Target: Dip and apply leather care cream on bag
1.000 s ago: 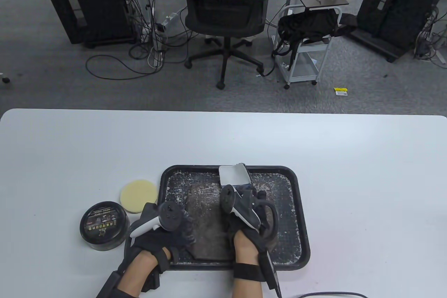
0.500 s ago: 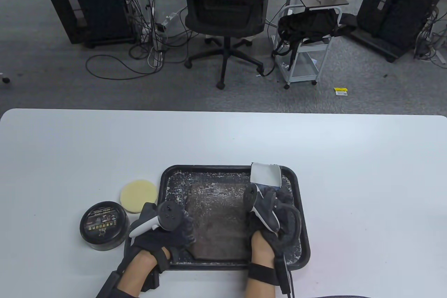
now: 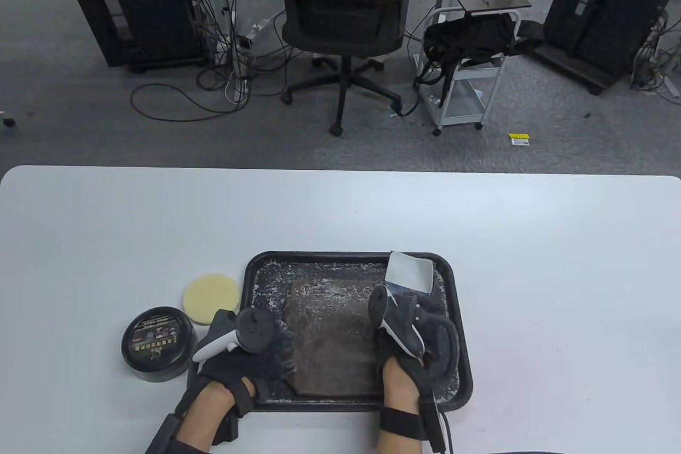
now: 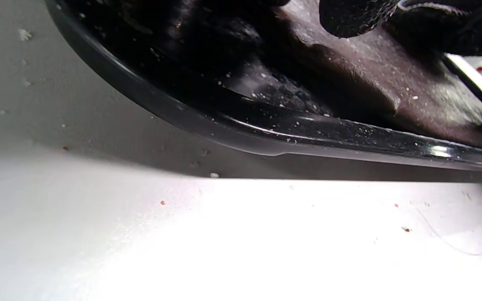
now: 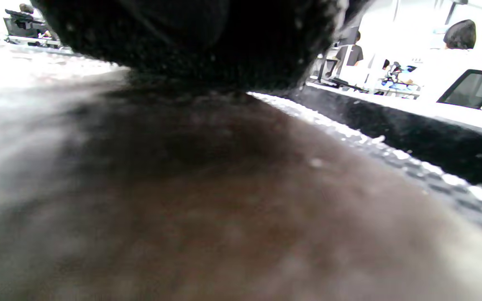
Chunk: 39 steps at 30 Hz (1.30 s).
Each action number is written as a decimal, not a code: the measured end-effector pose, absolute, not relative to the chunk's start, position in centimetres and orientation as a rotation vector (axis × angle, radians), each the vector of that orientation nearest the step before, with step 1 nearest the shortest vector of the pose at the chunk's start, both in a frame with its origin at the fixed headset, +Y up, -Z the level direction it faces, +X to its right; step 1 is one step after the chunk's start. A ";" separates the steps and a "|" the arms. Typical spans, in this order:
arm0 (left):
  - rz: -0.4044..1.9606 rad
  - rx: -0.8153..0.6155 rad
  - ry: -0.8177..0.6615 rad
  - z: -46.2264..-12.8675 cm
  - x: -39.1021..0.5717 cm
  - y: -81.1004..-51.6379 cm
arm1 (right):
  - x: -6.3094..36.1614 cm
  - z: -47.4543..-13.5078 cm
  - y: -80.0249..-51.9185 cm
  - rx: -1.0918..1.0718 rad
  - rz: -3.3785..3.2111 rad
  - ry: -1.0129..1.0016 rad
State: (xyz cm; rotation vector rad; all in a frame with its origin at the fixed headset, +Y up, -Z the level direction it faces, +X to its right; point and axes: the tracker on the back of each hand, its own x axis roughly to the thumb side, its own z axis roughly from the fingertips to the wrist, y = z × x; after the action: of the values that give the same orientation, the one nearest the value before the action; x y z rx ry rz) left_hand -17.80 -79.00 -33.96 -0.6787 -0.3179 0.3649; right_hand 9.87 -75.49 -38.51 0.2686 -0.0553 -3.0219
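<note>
A flat brown leather bag [image 3: 330,337] lies in a black tray [image 3: 319,256] flecked with white cream. My right hand [image 3: 409,302] is over the bag's far right part and holds a white cloth [image 3: 408,273] that sticks out past its fingers. My left hand [image 3: 279,350] rests on the bag's near left edge, its fingertips [image 4: 349,16] down on the leather [image 4: 370,71]. The black cream tin [image 3: 157,343], lid on, stands left of the tray. In the right wrist view the bag [image 5: 203,200] fills the frame, with the glove [image 5: 191,42] right above it.
A round yellow sponge [image 3: 210,297] lies between the tin and the tray. The tray rim [image 4: 266,138] rises from the white table [image 3: 558,273]. An office chair [image 3: 340,23] and a cart stand beyond the far edge.
My right hand has carried the white cloth from the bag's middle over to its right side. The left hand has stayed on the bag's left edge.
</note>
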 end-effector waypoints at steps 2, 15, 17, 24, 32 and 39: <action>0.368 -0.680 -0.319 -33.9 -17.9 -79.0 | 9.0 -38.4 -75.5 0.229 -3.007 -0.058; 0.367 -0.686 -0.317 -33.9 -17.9 -79.1 | 1.9 -37.4 -76.4 -0.060 -2.962 -0.104; 0.365 -0.687 -0.316 -33.8 -17.9 -79.1 | 0.9 -37.3 -76.5 -0.096 -2.955 -0.104; 0.364 -0.693 -0.312 -33.8 -18.0 -79.0 | -2.0 -36.9 -76.7 -0.224 -2.927 -0.077; 0.358 -0.695 -0.314 -33.8 -17.9 -79.0 | -4.8 -36.6 -76.7 -0.393 -2.997 -0.072; 0.358 -0.694 -0.313 -33.7 -18.0 -79.0 | -3.9 -36.1 -76.0 -0.518 -3.081 -0.072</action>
State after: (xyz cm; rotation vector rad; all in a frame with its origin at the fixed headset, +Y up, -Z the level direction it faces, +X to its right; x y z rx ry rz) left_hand -17.96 -79.03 -33.75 -0.6939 -0.3126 0.3581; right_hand -3.88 -76.04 -36.15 -0.5176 -0.0715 -3.0806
